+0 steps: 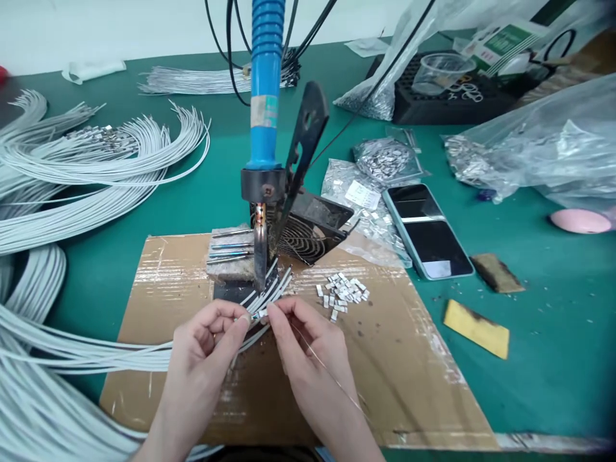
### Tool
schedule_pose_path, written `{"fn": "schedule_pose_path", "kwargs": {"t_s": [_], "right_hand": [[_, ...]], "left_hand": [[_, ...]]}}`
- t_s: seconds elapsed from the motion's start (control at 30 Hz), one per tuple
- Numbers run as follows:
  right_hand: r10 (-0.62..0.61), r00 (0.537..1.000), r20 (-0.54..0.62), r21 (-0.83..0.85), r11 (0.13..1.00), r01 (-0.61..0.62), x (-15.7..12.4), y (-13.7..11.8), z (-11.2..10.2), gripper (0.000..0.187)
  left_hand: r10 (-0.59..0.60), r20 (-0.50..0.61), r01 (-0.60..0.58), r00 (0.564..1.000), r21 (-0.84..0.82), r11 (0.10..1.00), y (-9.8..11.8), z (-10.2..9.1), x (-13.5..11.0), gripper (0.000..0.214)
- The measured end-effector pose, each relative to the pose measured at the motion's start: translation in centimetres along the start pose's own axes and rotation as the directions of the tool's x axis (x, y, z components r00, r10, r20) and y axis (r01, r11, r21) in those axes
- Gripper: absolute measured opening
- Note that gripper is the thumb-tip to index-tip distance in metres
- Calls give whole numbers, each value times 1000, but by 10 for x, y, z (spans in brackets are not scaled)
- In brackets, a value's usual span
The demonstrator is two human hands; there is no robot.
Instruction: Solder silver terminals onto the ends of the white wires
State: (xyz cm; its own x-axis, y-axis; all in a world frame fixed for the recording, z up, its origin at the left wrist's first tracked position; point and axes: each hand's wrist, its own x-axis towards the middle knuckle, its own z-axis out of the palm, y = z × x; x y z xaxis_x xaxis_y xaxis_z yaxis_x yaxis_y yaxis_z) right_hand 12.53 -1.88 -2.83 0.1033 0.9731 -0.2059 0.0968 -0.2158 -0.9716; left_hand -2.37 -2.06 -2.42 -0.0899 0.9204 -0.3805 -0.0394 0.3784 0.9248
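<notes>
My left hand is closed in a pinch at the end of a white wire, whose tip is mostly hidden by the fingers. Facing it, my right hand pinches a small silver metal tab that meets the wire end between the fingertips. A thin strand like solder wire trails from my right fingers across the palm. Just above the hands points the tip of a soldering iron with a blue handle, held upright in a stand. A bundle of white wires runs under my left hand, its ends fanned beneath the iron.
Loose metal tabs lie in a pile on the cardboard sheet. Behind the iron stands a small black fan. White wire coils fill the left side. A phone, yellow sponge and bags of parts are right.
</notes>
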Motion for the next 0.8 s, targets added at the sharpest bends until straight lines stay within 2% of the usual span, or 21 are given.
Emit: {"fn": "schedule_pose_path", "kwargs": {"t_s": [0.17,0.4,0.57,0.8], "right_hand": [[75,997,21,2,997,-75,8,-6,1,34],[134,990,35,93,986,-137,13,-12,1,40],[119,993,0,133,984,-118,10,-7,2,42],[92,996,-2,126,988,-91,10,-9,1,41]], "left_hand": [[-6,-19,7,1000,4,1000,9,6,4,26],[-28,-10,27,1000,-112,993,18,15,6,29],[-45,-4,44,999,-141,989,19,15,4,31],[-44,-72,34,996,-132,991,24,19,0,30]]}}
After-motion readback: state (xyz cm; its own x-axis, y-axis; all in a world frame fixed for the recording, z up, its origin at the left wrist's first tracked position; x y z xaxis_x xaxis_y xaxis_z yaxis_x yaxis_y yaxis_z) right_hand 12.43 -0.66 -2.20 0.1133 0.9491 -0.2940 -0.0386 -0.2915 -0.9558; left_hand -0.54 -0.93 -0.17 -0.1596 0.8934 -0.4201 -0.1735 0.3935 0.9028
